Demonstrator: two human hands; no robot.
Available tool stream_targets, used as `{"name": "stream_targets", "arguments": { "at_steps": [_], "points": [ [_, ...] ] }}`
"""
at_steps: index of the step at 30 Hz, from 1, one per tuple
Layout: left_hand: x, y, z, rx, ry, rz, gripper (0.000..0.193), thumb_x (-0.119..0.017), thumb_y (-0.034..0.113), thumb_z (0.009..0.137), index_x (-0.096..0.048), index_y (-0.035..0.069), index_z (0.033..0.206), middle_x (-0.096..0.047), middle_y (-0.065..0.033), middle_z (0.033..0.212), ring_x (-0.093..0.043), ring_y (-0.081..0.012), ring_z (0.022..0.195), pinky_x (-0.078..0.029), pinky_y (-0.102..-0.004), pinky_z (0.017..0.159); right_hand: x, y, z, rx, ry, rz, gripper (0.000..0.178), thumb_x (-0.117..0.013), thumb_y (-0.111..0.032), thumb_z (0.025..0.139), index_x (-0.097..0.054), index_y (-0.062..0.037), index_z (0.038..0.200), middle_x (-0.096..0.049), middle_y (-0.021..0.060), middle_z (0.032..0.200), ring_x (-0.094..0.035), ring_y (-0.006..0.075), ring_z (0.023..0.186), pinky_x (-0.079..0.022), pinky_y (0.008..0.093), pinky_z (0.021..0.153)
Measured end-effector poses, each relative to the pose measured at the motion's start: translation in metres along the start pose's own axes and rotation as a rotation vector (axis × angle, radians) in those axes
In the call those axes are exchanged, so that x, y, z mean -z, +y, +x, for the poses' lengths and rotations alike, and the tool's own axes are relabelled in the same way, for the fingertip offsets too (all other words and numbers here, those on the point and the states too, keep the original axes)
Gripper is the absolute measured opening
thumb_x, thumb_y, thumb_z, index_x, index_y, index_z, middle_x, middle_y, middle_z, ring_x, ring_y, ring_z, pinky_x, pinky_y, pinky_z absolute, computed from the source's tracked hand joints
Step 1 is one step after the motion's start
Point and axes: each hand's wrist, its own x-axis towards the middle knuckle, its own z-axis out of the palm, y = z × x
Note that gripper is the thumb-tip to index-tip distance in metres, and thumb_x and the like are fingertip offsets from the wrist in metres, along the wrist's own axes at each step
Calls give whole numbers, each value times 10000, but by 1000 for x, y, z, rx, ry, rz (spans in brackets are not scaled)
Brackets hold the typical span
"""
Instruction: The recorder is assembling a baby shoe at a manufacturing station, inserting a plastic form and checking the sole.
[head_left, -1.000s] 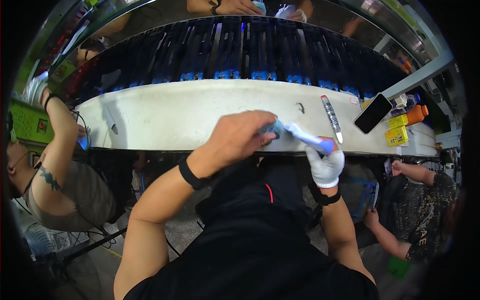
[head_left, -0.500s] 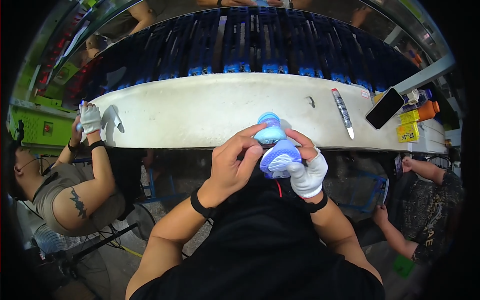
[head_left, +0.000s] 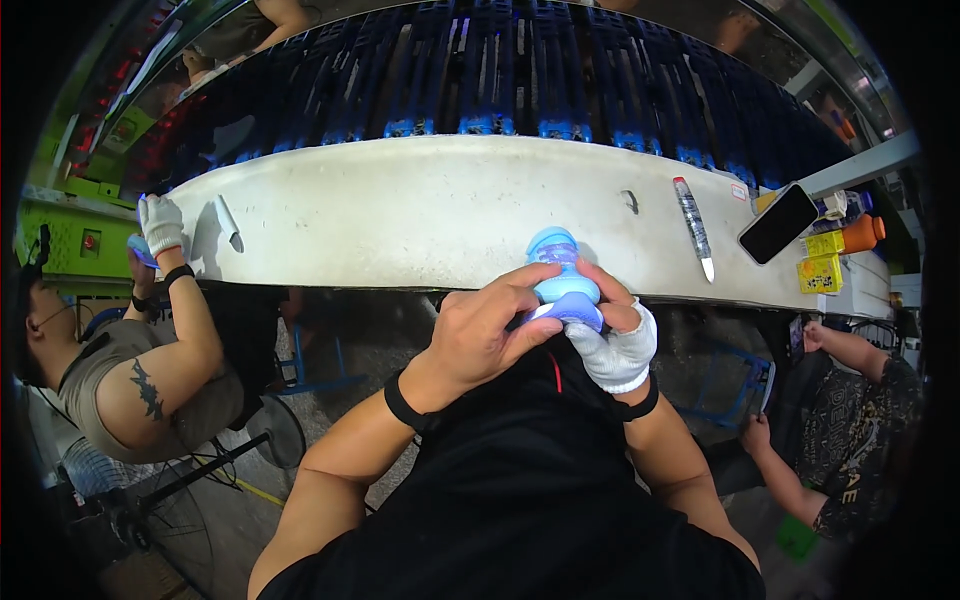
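Both my hands hold a small light-blue and purple shoe, child-sized by its look, at the table's near edge. Its light-blue rounded end points away from me, and the purple sole part faces me, seen at a steep angle. My bare left hand is closed on its left side, thumb along the purple edge. On the right side grips my right hand, in a white glove with bare thumb-side fingertips showing. Fingers hide part of the shoe, so whether it is one piece or two I cannot tell.
On the white table lie a marker-like pen, a phone, a small dark curved piece and a grey strip. Yellow boxes and an orange bottle stand right. A roller conveyor runs behind; co-workers sit either side.
The shoe has turned so the patterned sole, facing me before, now shows only edge-on. My left thumb and fingers have closed onto its left side.
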Motion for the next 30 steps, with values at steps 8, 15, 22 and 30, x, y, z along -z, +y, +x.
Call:
{"name": "stream_targets", "arguments": {
  "at_steps": [8, 15, 22, 30],
  "points": [
    [0, -3, 1, 18, -36, -13, 337, -898, 214, 950, -614, 34, 974, -824, -236, 1168, -841, -268, 871, -635, -301, 687, -1, 3, 5, 13, 1, -6, 352, -915, -146, 925, -589, -71, 1037, -757, 248, 1345, -826, 340, 964, -652, 375, 780],
    [11, -11, 6, 43, -5, -14, 340, -881, 190, 971, -579, 34, 944, -822, -259, 1152, -841, -247, 900, -643, -307, 729, -10, 14, 23, 22, 13, 28, 384, -928, -169, 906, -560, -59, 894, -787, 229, 1274, -828, 360, 1013, -655, 376, 781],
    [62, 25, 62, 83, -375, 217, 589, -919, 400, 885, -653, 35, 1263, -791, -186, 1274, -811, -296, 978, -651, -373, 767, -28, 10, 40, 145, -56, -48, 516, -970, -249, 823, -501, -91, 677, -814, 127, 1249, -790, 288, 759, -612, 359, 638],
    [62, 0, 42, 58, -528, 473, 906, -780, 744, 792, -700, 86, 1410, -748, -161, 1396, -796, -358, 1034, -657, -404, 783, -14, -5, 20, -79, -155, -222, 350, -958, -319, 796, -747, -80, 941, -743, 114, 1376, -788, 313, 886, -624, 397, 744]
  ]
}}
